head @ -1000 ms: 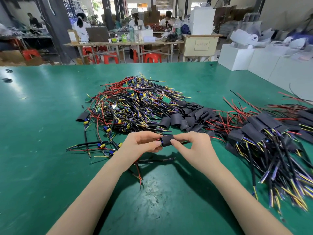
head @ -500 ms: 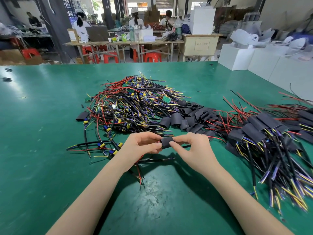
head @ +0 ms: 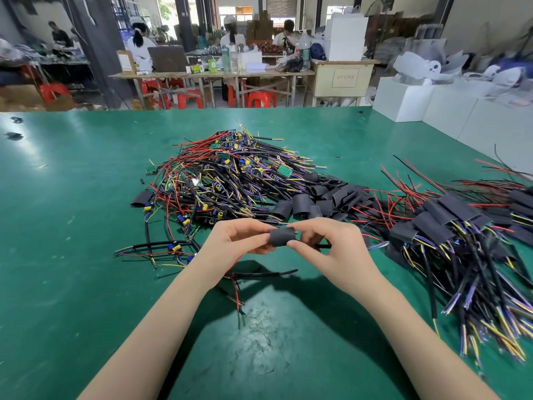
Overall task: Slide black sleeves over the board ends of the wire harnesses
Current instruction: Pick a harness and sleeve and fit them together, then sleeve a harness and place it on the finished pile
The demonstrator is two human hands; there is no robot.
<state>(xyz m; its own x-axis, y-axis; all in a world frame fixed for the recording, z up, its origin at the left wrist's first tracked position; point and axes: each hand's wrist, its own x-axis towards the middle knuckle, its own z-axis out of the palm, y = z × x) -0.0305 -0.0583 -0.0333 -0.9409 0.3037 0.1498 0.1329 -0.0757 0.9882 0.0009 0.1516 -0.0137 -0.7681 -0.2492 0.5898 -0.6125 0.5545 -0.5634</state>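
Lifted slightly since a second ago, both hands meet above the green table (head: 86, 255), left hand (head: 230, 245) and right hand (head: 331, 249) pinching one black sleeve (head: 282, 236) between fingertips.

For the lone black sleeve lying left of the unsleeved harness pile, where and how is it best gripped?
Probably pinch the lone sleeve across its flat faces near the middle, coming from above and the left. It lies flattened on the green table, with bare table on its left and the wire pile crowding its right end.
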